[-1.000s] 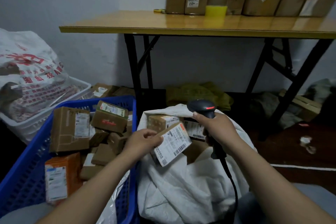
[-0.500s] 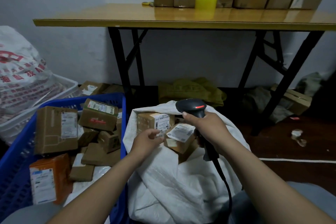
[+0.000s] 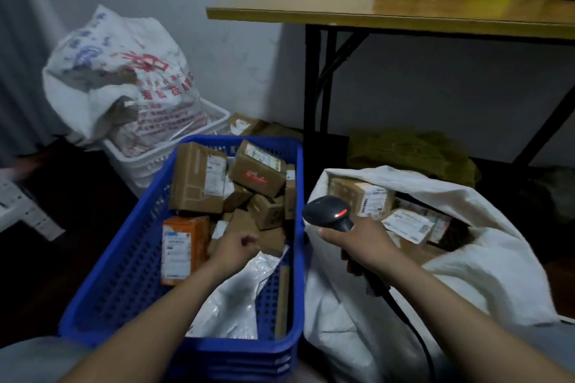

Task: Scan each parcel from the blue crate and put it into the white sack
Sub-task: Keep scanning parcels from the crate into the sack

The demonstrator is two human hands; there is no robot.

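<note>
Pick-up step, between parcels. The left hand hangs inside the blue perforated plastic crate, near its middle. Its fingers are loosely curled over the brown boxes and grip nothing that shows; whether they touch a box cannot be told. The right hand, just right of the crate's right wall, wraps its fingers round the handle of the black corded handheld scanner, whose red light is lit. The white woven sack stands open, touching the crate's right side. Counted: one crate, one sack, one scanner, two hands. In the crate, at least eight cardboard parcels can be told apart, among them one orange labelled carton by the left wall and one tall brown box at the far end, plus one white plastic mailer at the near end. At least three labelled parcels show in the sack's mouth. Judged next: the left fingers must close on one parcel, lift it clear of the crate and turn its label towards the scanner. Beyond the crate stands a wooden counter.
</note>
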